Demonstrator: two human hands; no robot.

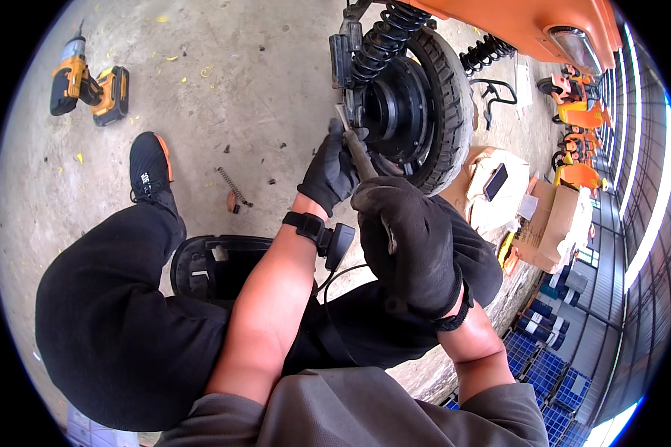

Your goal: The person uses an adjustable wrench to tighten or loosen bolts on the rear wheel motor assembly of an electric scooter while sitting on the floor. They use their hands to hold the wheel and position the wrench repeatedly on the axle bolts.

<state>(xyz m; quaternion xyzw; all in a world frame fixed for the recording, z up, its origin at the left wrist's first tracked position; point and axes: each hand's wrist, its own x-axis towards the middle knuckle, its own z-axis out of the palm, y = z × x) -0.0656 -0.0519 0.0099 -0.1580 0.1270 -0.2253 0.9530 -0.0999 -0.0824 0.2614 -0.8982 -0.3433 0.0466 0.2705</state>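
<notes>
Both hands gloved in black and brought close together in front of the body. Left arm [265, 313] is reached forward and slightly inward, forearm bared below a short sleeve; left wrist [310, 205] is held nearly in line with it. Left hand [328, 171] is set farther out, fingers curled, thumb and forefinger raised at the far end. Right arm [479, 339] is angled in from the lower right. Right hand [410, 238] is held nearer the body, back turned upward, fingers folded into a grip.
</notes>
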